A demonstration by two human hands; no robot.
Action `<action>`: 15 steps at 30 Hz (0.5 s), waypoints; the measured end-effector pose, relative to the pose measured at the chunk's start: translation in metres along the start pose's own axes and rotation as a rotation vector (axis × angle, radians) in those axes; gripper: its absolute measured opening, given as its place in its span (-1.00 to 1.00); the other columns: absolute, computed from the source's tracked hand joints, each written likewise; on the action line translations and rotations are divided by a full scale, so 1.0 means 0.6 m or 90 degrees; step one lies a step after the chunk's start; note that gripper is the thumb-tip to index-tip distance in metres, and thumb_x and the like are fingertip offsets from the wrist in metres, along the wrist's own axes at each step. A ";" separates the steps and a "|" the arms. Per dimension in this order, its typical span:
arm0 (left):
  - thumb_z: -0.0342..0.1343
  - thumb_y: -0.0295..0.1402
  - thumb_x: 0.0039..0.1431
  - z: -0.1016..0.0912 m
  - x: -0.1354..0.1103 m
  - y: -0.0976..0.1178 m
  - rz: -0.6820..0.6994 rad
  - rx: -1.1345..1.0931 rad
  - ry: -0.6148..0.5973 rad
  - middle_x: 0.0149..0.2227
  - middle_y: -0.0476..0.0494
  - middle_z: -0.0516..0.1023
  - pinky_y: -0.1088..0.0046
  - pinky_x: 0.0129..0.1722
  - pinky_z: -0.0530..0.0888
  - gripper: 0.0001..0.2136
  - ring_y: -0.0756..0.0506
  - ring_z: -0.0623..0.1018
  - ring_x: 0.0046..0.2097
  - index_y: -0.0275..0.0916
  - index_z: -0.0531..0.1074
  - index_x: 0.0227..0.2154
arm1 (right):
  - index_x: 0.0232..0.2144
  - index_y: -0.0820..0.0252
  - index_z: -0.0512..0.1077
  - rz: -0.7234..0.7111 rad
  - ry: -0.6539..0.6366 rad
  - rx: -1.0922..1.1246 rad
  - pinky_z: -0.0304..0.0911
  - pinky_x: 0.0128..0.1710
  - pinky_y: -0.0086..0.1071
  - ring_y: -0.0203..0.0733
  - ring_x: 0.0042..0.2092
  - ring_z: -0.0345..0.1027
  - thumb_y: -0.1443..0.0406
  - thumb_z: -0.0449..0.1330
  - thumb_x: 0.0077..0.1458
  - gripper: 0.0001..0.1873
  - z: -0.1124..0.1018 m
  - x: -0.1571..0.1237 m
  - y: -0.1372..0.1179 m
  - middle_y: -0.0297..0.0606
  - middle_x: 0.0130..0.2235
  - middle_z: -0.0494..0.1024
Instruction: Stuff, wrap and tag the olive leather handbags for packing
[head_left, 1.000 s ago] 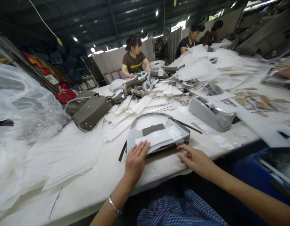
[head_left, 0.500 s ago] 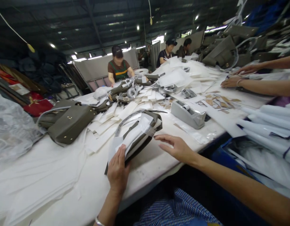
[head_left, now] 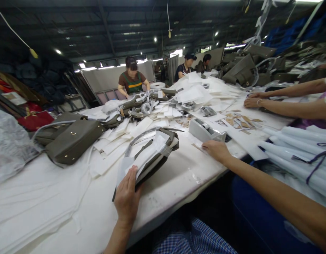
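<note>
Crowded white table (head_left: 176,176): left hand (head_left: 127,197) presses the wrapped bag (head_left: 154,155), grip flat and unclosed; right hand (head_left: 216,150), grip loose and empty, lies just before the tape dispenser (head_left: 205,129). Firm, even pressure should steady the bag.

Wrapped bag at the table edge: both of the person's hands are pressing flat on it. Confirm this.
Not both. Only the left hand presses on the wrapped bag. The right hand is off it, over beside the grey tape dispenser. The head view shows this.
</note>
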State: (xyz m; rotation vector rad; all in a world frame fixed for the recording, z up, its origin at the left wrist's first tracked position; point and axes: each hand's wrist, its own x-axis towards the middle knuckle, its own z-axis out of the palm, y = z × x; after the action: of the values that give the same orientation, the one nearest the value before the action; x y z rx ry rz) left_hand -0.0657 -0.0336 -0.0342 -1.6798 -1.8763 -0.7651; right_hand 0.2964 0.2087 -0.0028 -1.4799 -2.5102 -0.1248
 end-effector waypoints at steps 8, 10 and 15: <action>0.16 -0.47 0.21 0.001 0.000 0.000 -0.047 -0.009 0.001 0.21 -0.16 0.43 0.21 0.11 0.46 -0.30 -0.25 0.50 0.15 -0.08 0.04 0.37 | -0.22 0.03 0.59 -0.144 -0.079 0.135 0.38 -0.16 -0.24 -0.02 -0.13 0.53 0.17 0.02 0.30 -0.68 -0.060 -0.070 -0.092 -0.24 -0.16 0.65; 0.16 -0.46 0.21 0.002 0.000 0.001 -0.053 -0.014 -0.002 0.22 -0.16 0.43 0.20 0.12 0.46 -0.30 -0.25 0.50 0.14 -0.08 0.05 0.37 | -0.22 -0.02 0.60 -0.193 -0.167 0.226 0.40 -0.12 -0.25 -0.04 -0.13 0.54 0.09 0.07 0.27 -0.69 -0.062 -0.089 -0.114 -0.28 -0.17 0.66; 0.15 -0.48 0.20 0.001 0.003 0.002 -0.039 -0.028 0.010 0.22 -0.16 0.43 0.19 0.12 0.46 -0.28 -0.25 0.50 0.15 -0.07 0.02 0.37 | 0.17 0.30 0.39 -0.113 -0.059 0.196 0.18 0.24 0.00 0.12 0.23 0.27 0.02 0.04 0.28 -0.41 -0.012 -0.059 -0.130 0.06 0.20 0.41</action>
State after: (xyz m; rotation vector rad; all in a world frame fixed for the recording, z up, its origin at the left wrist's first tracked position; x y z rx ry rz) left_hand -0.0645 -0.0318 -0.0334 -1.6458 -1.9208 -0.8467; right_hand 0.2462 0.1390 -0.0010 -1.1680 -2.5852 0.2962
